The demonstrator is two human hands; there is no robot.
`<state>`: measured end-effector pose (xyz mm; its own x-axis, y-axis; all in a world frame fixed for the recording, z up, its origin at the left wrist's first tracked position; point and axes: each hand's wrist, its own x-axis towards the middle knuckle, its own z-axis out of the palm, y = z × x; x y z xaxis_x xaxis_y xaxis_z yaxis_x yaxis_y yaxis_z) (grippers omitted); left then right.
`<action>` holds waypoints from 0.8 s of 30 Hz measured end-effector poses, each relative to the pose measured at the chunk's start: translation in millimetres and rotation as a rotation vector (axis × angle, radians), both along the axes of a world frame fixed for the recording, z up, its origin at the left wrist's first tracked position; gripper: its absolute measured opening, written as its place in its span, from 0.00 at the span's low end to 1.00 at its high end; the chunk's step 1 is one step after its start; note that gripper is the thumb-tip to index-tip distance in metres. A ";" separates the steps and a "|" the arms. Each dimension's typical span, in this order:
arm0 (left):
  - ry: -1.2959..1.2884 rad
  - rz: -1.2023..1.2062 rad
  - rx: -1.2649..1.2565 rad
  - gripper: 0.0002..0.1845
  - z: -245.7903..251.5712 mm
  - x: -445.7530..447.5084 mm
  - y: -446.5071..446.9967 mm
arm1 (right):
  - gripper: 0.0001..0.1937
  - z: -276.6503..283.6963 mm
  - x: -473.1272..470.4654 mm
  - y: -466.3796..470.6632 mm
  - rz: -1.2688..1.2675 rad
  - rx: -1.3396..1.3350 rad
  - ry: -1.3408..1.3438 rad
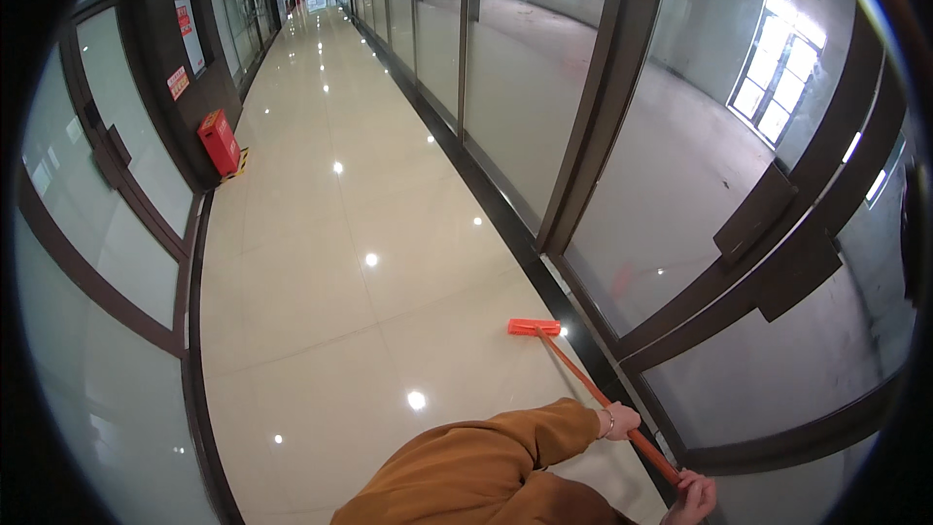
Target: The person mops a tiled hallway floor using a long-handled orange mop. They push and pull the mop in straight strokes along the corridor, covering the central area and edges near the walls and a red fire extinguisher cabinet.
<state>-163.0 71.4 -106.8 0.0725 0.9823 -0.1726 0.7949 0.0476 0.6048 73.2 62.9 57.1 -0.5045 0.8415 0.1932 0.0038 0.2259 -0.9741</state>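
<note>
A floor brush with an orange-red head (534, 327) rests on the glossy tiles near the dark border at the right. Its long orange handle (579, 373) slopes back towards me. My left hand (622, 421), with a bracelet at the wrist and a brown sleeve behind it, grips the handle partway along. Further back, close to the handle's upper end, my right hand (696, 497) is wrapped around it at the lower right of the view. My left forearm reaches across in front of my body.
A glass wall with dark frames and large door handles (756, 215) runs along the right, a black floor border (503, 235) at its foot. Glass doors (135, 160) line the left. A red box (220, 143) stands by the left wall. The shiny tiled corridor (306, 233) stretches ahead.
</note>
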 end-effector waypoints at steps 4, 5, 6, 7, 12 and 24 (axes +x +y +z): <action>-0.007 -0.010 -0.042 0.09 -3.9 6.8 7.9 | 0.09 -7.4 10.2 15.5 0.152 -0.045 0.044; 0.019 0.017 -0.048 0.09 -6.5 5.0 11.4 | 0.10 -10.4 9.9 21.6 0.211 -0.032 0.066; 0.039 0.041 -0.054 0.09 -9.5 1.3 15.6 | 0.10 -12.7 8.5 29.0 0.178 -0.058 -0.032; 0.039 0.055 -0.052 0.09 -12.8 -0.5 20.7 | 0.12 -13.1 8.8 37.5 0.145 -0.084 -0.134; 0.097 0.158 -0.072 0.08 -35.7 -48.6 48.2 | 0.14 -23.4 -28.9 97.2 0.274 -0.027 -0.578; 0.011 0.146 -0.088 0.09 -26.6 -75.6 85.1 | 0.15 -21.2 -51.2 164.3 0.226 -0.138 -0.375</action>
<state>-238.6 156.5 -133.4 -0.0723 0.9632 -0.2587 0.7820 0.2158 0.5848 22.0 227.2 35.9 -0.6921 0.7072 -0.1441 0.3275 0.1298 -0.9359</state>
